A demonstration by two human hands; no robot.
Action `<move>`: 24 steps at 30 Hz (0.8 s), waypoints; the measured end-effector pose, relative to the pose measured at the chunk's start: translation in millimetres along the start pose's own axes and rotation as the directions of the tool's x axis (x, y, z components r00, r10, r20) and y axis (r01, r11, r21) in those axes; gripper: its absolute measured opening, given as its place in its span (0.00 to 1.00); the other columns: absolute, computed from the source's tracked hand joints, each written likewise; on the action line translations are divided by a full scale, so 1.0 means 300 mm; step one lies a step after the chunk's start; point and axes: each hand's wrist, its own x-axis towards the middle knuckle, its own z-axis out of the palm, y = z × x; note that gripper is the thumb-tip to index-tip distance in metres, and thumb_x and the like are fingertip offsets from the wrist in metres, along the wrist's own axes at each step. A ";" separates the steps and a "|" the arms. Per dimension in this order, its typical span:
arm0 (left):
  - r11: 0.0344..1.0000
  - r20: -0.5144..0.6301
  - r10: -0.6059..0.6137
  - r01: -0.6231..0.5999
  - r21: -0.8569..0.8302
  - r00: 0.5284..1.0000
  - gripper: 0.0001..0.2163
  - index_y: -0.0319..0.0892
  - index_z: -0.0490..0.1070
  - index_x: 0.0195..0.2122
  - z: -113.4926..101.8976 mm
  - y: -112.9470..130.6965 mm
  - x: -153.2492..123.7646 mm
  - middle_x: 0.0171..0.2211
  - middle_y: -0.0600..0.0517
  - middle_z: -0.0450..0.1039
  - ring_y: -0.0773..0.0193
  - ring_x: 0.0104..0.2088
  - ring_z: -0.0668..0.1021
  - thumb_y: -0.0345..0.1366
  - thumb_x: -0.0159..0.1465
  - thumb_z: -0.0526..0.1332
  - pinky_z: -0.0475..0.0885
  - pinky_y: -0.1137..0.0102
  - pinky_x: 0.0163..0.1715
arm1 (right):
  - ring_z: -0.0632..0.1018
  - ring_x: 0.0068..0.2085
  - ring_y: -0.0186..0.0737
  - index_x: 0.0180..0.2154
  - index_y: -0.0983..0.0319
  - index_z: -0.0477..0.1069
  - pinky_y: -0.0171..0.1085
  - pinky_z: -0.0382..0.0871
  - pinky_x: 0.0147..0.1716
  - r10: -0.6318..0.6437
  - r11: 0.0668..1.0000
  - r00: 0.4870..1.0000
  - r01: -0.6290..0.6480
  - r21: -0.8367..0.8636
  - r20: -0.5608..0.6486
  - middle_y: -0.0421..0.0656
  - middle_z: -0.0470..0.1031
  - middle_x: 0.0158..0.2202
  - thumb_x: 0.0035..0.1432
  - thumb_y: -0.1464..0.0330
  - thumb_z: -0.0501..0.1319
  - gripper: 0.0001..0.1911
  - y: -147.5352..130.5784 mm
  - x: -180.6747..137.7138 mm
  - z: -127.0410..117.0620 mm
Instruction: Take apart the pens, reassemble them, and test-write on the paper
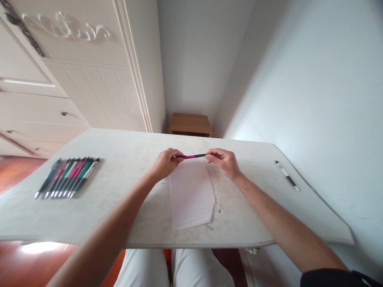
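Observation:
A magenta and black pen (193, 156) lies level between my two hands, just above the top of a lined sheet of paper (191, 195). My left hand (168, 162) is closed on its left end. At the other end, the fingertips of my right hand (223, 161) pinch the black grip. The sheet has a torn right edge and faint writing near its top. To the left, several pens (72, 177) in blue, green, magenta and white lie side by side, tips toward me. A single white and black pen (286, 175) rests at the far right.
The white table (119, 223) has small dark marks on its top. A white cabinet (104, 79) stands behind it on the left, a pale wall (314, 99) runs along the right, and a small wooden stand (191, 122) is beyond the far edge.

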 end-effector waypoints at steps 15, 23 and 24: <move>0.966 -0.060 -0.031 0.015 -0.259 0.998 0.16 0.44 0.80 0.44 0.002 0.008 -0.012 0.32 0.50 0.78 0.67 0.24 0.73 0.47 0.62 0.62 0.67 0.73 0.23 | 0.78 0.26 0.37 0.32 0.62 0.78 0.37 0.73 0.30 0.014 1.000 0.998 -0.015 -0.012 -0.059 0.42 0.78 0.26 0.50 0.57 0.69 0.15 0.007 0.013 -0.009; 0.762 0.044 -0.166 0.156 -0.628 0.985 0.21 0.36 0.78 0.39 0.002 0.030 -0.007 0.19 0.55 0.66 0.74 0.16 0.63 0.51 0.59 0.64 0.57 0.75 0.16 | 0.78 0.26 0.38 0.32 0.62 0.78 0.37 0.73 0.30 0.014 1.000 0.999 -0.015 -0.019 -0.042 0.41 0.78 0.26 0.50 0.58 0.69 0.14 0.011 0.013 -0.006; 0.743 0.039 -0.169 0.153 -0.651 0.985 0.21 0.36 0.78 0.40 0.003 0.028 -0.005 0.22 0.54 0.68 0.74 0.17 0.64 0.51 0.57 0.65 0.58 0.75 0.16 | 0.78 0.26 0.37 0.32 0.62 0.78 0.37 0.73 0.30 0.013 1.000 0.999 -0.014 -0.020 -0.040 0.41 0.78 0.26 0.50 0.57 0.69 0.14 0.010 0.012 -0.006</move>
